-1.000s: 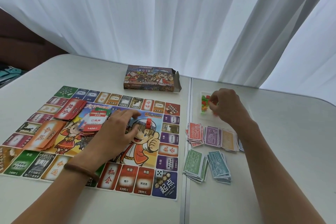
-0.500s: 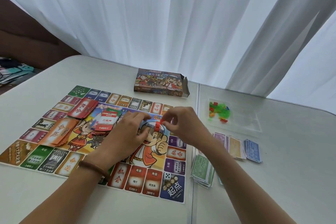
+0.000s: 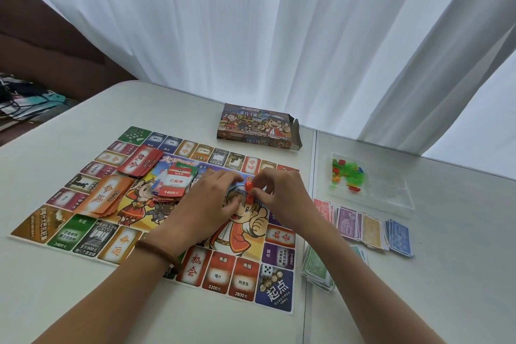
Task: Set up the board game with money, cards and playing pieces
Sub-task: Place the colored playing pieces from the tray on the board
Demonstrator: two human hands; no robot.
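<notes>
Here, in the head view, you are at the playing-pieces step; both hands meet over the middle of the board (image 3: 215, 271), which lies flat on the bench (image 3: 83, 301); your right hand (image 3: 282, 195) pinches a small red piece (image 3: 249, 186) between thumb and fingers, just above a second red piece (image 3: 249, 199) that stands on the cartoon figure at the centre; your left hand (image 3: 206, 198) lies on the board beside that second piece, its fingers loosely bent, and whether they actually grip it I cannot tell; the cards look dealt with, a red pile (image 3: 139, 165), an orange pile (image 3: 106, 198) and a looser heap of deed cards (image 3: 174, 183) on the board's left half; the money (image 3: 371, 227) sits in sorted stacks off the board to the right, with a die (image 3: 267, 270) on the start corner; the clear bag (image 3: 346, 176) beyond the money holds the remaining green and red pieces; so I judge the set-up well along, and the next move calls for setting the pinched piece down upright without knocking its neighbour, then reaching back to the bag; a second ago your right hand was at that bag; half a second ago it had come to the centre, where it now holds the piece closer above the second one.
</notes>
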